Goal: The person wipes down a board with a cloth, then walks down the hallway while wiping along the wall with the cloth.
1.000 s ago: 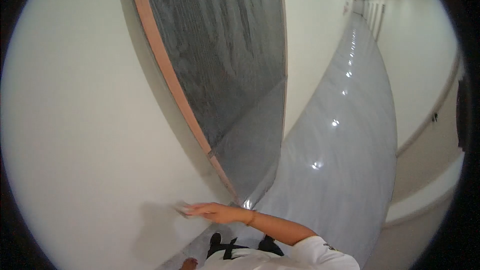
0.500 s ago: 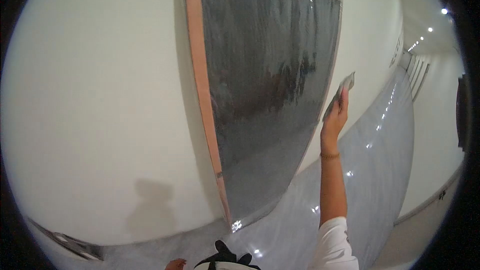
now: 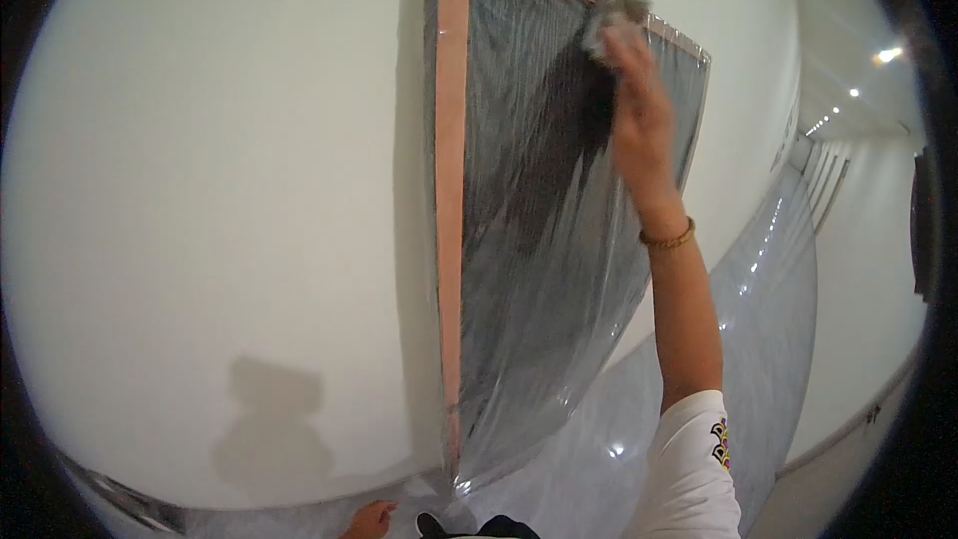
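Our right hand grips a grey cloth at one o'clock over the film-covered dark panel; we cannot tell our left hand's fingers, seven o'clock. Glossy floor, four o'clock.

Your right forearm bars the way across the panel's right side — left of it, you can pass over the plastic-covered face. Far left, the panel's edge stands out from the wall.

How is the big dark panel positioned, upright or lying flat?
Upright: the dark panel rises along the wall, its lower end down by the floor.
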